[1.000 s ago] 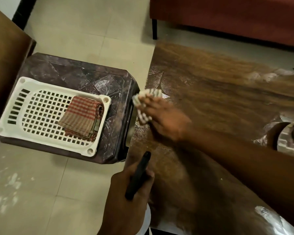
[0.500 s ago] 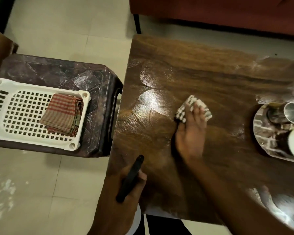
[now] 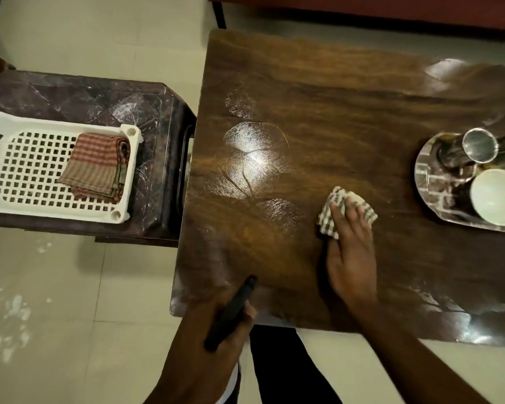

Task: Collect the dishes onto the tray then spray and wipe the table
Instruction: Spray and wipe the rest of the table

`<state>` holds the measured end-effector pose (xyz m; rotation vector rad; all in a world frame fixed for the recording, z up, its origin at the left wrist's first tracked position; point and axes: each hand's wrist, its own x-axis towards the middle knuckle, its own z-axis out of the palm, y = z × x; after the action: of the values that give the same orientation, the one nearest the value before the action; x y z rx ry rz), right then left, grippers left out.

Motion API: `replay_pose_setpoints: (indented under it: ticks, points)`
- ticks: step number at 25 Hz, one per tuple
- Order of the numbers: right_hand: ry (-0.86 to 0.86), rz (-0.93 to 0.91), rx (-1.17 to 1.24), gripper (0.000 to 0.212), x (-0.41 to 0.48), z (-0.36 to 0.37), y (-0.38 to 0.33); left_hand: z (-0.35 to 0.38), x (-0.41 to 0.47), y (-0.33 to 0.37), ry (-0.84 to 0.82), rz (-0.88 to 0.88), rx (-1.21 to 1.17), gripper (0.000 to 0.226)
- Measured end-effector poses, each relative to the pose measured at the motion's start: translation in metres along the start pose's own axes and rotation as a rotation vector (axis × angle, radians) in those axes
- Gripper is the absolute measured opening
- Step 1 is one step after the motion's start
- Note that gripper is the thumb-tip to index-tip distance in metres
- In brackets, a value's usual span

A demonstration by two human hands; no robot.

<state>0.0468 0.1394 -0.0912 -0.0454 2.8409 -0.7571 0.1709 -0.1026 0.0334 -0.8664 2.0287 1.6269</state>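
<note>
A dark wooden table (image 3: pixel 347 97) fills the middle of the head view. My right hand (image 3: pixel 350 258) lies flat with straight fingers on a checked cloth (image 3: pixel 326 221) and presses it on the table's middle. Wet wipe streaks (image 3: pixel 254 158) shine to the left of it. My left hand (image 3: pixel 204 354) grips the black head of a spray bottle (image 3: pixel 233 310) over the table's near left corner; the bottle's body is mostly hidden. At the right edge a steel tray (image 3: pixel 429 182) holds steel cups (image 3: pixel 478 145) and a white bowl (image 3: pixel 494 201).
A dark plastic stool (image 3: pixel 158 118) stands to the left of the table. On it sits a white slotted basket (image 3: pixel 123 217) with a folded red striped cloth (image 3: pixel 96 164). A red sofa (image 3: pixel 391 7) runs along the far side. Pale tiled floor surrounds everything.
My right hand has slid the checked cloth from the table's left edge toward the middle, leaving wet streaks. The view has shifted right, bringing the tray in. My left hand still holds the bottle.
</note>
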Motion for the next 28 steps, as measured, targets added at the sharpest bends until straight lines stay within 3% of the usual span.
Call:
replay_pose_setpoints:
  ticks: [2, 3, 6, 8, 10, 12, 14, 15, 18, 20, 23, 25, 28]
  points:
    - [0.075, 0.161, 0.046, 0.07, -0.027, 0.038, -0.052, 0.001, -0.001, -0.019, 0.034, 0.002, 0.046, 0.02]
    - [0.007, 0.085, 0.024, 0.072, -0.043, 0.056, -0.075, -0.001, -0.006, -0.027, 0.036, 0.033, 0.066, 0.012]
    - [-0.339, -0.52, -0.142, 0.075, -0.103, 0.076, -0.087, -0.016, -0.022, -0.039, -0.012, 0.151, 0.077, 0.008]
    - [-0.408, -0.76, -0.249, 0.081, -0.127, 0.055, -0.047, -0.027, -0.035, -0.04, -0.083, 0.188, 0.067, 0.008]
    - [-0.329, -0.569, -0.246, 0.082, -0.15, 0.032, 0.001, -0.036, -0.045, -0.048, -0.109, 0.16, 0.007, 0.018]
    - [-0.103, -0.128, -0.098, 0.071, -0.173, 0.009, 0.035, -0.044, -0.056, -0.058, -0.115, 0.144, -0.006, 0.024]
    - [0.107, 0.184, -0.017, 0.063, -0.191, 0.02, 0.027, -0.051, -0.065, -0.067, -0.117, 0.156, 0.018, 0.025]
    - [0.163, 0.252, 0.002, 0.063, -0.194, 0.036, 0.007, -0.053, -0.068, -0.069, -0.114, 0.162, 0.026, 0.026]
    - [0.082, 0.128, 0.026, 0.072, -0.201, 0.094, -0.08, -0.058, -0.072, -0.08, -0.084, 0.118, 0.003, 0.021]
    - [-0.141, -0.2, -0.04, 0.078, -0.208, 0.117, -0.123, -0.063, -0.074, -0.085, -0.068, 0.108, 0.005, 0.016]
    - [-0.398, -0.712, -0.187, 0.075, -0.19, 0.105, -0.101, -0.075, -0.077, -0.092, -0.067, 0.112, 0.031, 0.02]
    - [-0.39, -0.697, -0.196, 0.076, -0.171, 0.077, -0.065, -0.08, -0.077, -0.094, -0.058, 0.09, 0.008, 0.023]
    - [-0.108, -0.273, -0.052, 0.072, -0.147, 0.04, -0.026, -0.088, -0.071, -0.1, -0.027, 0.082, -0.007, 0.023]
